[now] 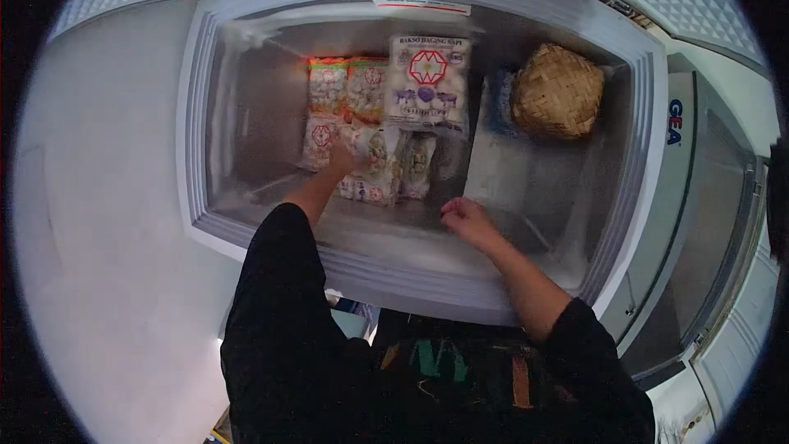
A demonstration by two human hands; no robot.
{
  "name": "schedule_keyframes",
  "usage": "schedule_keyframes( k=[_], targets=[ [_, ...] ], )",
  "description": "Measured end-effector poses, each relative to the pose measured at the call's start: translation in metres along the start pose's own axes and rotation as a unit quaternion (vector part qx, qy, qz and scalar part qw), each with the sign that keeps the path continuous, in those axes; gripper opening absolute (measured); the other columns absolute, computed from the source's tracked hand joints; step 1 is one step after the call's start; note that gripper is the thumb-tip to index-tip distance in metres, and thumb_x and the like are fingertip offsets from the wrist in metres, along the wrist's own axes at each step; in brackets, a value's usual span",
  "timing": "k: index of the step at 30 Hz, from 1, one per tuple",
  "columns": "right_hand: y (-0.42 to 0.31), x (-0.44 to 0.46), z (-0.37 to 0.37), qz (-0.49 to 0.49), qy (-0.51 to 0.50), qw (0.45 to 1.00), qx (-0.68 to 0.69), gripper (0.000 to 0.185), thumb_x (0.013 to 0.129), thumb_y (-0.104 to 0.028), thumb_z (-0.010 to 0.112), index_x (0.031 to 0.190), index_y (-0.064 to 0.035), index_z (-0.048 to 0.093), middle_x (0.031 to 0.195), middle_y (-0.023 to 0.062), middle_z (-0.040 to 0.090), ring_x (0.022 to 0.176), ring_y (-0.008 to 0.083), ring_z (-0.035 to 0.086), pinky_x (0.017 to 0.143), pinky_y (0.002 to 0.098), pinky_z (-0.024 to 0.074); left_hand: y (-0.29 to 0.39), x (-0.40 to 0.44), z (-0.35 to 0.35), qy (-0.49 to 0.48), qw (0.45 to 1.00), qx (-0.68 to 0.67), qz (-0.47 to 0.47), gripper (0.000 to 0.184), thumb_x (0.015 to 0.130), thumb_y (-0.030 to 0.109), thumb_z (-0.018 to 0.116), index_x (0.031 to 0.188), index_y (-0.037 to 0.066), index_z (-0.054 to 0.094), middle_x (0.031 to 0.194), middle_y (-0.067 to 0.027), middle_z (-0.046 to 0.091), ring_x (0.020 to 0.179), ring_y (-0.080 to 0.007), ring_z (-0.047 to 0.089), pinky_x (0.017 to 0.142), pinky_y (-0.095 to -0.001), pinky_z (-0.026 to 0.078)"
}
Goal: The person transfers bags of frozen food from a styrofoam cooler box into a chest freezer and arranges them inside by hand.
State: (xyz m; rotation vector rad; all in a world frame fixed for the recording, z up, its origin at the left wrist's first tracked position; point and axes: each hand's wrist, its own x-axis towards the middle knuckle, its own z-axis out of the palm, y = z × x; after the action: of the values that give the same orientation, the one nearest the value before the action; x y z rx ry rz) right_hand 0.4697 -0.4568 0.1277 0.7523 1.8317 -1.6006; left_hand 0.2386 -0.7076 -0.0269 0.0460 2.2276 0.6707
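Note:
Inside an open chest freezer, my left hand is at the edge of a clear printed bag of meatballs. Its fingers look closed on that bag, though they are blurred. The bag lies aslant over other packs. Over the freezer's front part hangs my right hand, its fingers curled in and nothing visible in them. A large bag labelled "Bakso Daging Sapi" lies just beyond the smaller packs. Beside my left hand are orange-edged packs and another clear pack. A narrow pack lies to the right.
A woven bamboo basket rests at the freezer's back right, beside a blue-printed package. A pale raised step fills part of the right side. The freezer rim runs beneath my forearms. Another freezer marked GEA stands to the right.

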Motion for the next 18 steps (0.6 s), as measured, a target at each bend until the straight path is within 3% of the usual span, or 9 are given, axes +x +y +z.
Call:
schedule_keyframes(
  k=[1,2,4,5,7,10,13,16,18],
  targets=[
    [0.002,0.004,0.003,0.001,-0.003,1.000,0.001,0.022,0.074,-0.014,0.057,0.092,-0.0010,0.054,0.082,0.0064,0.058,0.071,0.0131,0.055,0.065,0.0269,0.0454,-0.007,0.008,0.002,0.000,1.000,0.001,-0.003,0.131,0.045,0.054,0.077,0.133,0.001,-0.004,0.136,-0.0196,0.014,0.126,-0.0316,0.015,0.102,-0.0417,0.020],
    [0.003,0.010,0.006,0.016,-0.027,0.998,-0.048,0.024,0.074,-0.017,0.057,0.092,-0.0014,0.054,0.083,0.0064,0.058,0.073,0.0145,0.056,0.067,0.0279,0.0453,-0.011,0.020,0.004,-0.042,0.990,0.132,-0.022,0.116,0.045,0.063,0.071,0.123,-0.006,0.018,0.122,-0.0215,0.031,0.113,-0.0293,0.033,0.092,-0.0392,0.031],
    [0.005,0.029,0.009,0.027,-0.053,0.993,-0.097,0.025,0.074,-0.019,0.057,0.092,-0.0018,0.055,0.083,0.0065,0.058,0.074,0.0159,0.056,0.069,0.0290,0.0451,-0.022,0.025,0.006,-0.079,0.961,0.261,-0.042,0.110,0.045,0.071,0.065,0.113,-0.012,0.039,0.108,-0.0235,0.049,0.101,-0.0270,0.050,0.082,-0.0367,0.043],
    [0.005,0.040,0.008,0.030,-0.022,0.992,-0.121,0.026,0.074,-0.021,0.057,0.092,-0.0026,0.055,0.083,0.0066,0.058,0.076,0.0173,0.056,0.071,0.0296,0.0448,-0.015,0.009,0.007,0.023,0.964,0.266,-0.012,0.101,0.047,0.071,0.064,0.100,-0.013,0.047,0.091,-0.0210,0.054,0.088,-0.0262,0.055,0.076,-0.0370,0.044],
    [0.003,0.050,0.007,0.034,0.009,0.989,-0.144,0.027,0.074,-0.023,0.057,0.093,-0.0033,0.055,0.083,0.0067,0.058,0.077,0.0186,0.057,0.072,0.0303,0.0445,0.005,-0.009,-0.002,0.123,0.955,0.268,0.018,0.093,0.048,0.071,0.063,0.086,-0.014,0.054,0.075,-0.0186,0.059,0.076,-0.0255,0.059,0.070,-0.0374,0.046],
    [-0.001,0.047,0.009,0.029,0.053,0.990,-0.125,0.028,0.074,-0.022,0.057,0.095,-0.0041,0.055,0.085,0.0078,0.058,0.079,0.0210,0.056,0.072,0.0320,0.0445,0.009,-0.015,-0.007,-0.002,0.983,0.181,0.024,0.091,0.051,0.072,0.061,0.078,-0.015,0.055,0.063,-0.0172,0.057,0.075,-0.0258,0.059,0.075,-0.0385,0.044],
    [0.005,0.051,0.007,0.056,-0.002,0.989,-0.136,0.030,0.074,-0.021,0.057,0.098,-0.0040,0.054,0.087,0.0089,0.058,0.082,0.0212,0.056,0.072,0.0321,0.0445,0.000,-0.004,-0.002,-0.014,0.981,0.190,0.045,0.091,0.052,0.070,0.061,0.080,-0.016,0.055,0.064,-0.0178,0.058,0.081,-0.0266,0.059,0.082,-0.0368,0.041],
    [0.006,0.052,0.006,0.058,0.002,0.989,-0.137,0.029,0.075,-0.020,0.057,0.098,-0.0032,0.053,0.089,0.0097,0.057,0.083,0.0212,0.056,0.071,0.0321,0.0446,0.008,-0.008,0.001,-0.035,0.979,0.201,-0.014,0.091,0.054,0.068,0.062,0.087,-0.016,0.053,0.075,-0.0190,0.060,0.088,-0.0276,0.057,0.087,-0.0368,0.039],
    [-0.007,0.044,0.002,0.065,0.002,0.995,-0.073,0.028,0.075,-0.020,0.057,0.096,-0.0029,0.054,0.088,0.0097,0.057,0.081,0.0203,0.055,0.069,0.0316,0.0448,-0.015,0.002,0.013,0.050,0.983,0.166,0.061,0.093,0.056,0.066,0.063,0.102,-0.014,0.048,0.100,-0.0204,0.055,0.101,-0.0290,0.050,0.089,-0.0383,0.037]
  ],
)
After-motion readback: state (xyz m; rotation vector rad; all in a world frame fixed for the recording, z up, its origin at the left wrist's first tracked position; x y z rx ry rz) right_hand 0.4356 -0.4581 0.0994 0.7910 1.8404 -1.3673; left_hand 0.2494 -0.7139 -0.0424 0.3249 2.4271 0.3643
